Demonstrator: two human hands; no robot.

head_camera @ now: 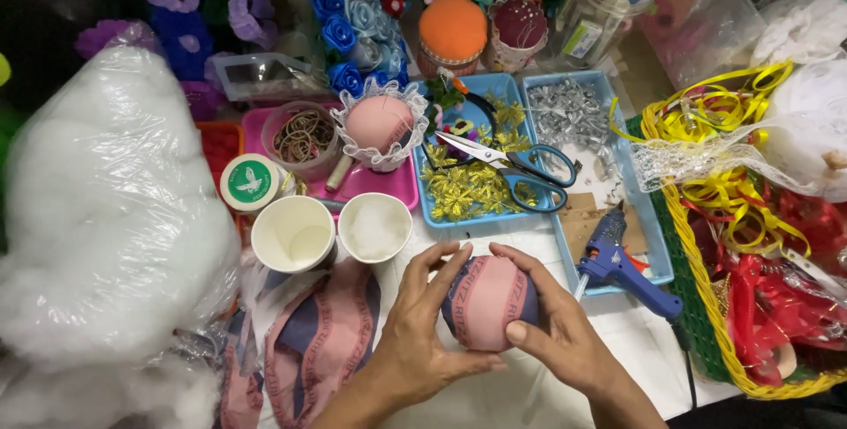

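I had my left hand [422, 332] and right hand [558, 334] cupped together around the stuffed fabric ball [488, 301], fingers wrapped tight to keep its pink-and-navy cloth pulled smooth, low over the white table [494, 398], just below the two paper cups [331, 232] and beside the blue glue gun [622, 266].

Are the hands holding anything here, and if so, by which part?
Yes. Both hands cup a stuffed pink-and-navy fabric ball: the left hand takes its left side, the right hand its right side, thumb across the lower front.
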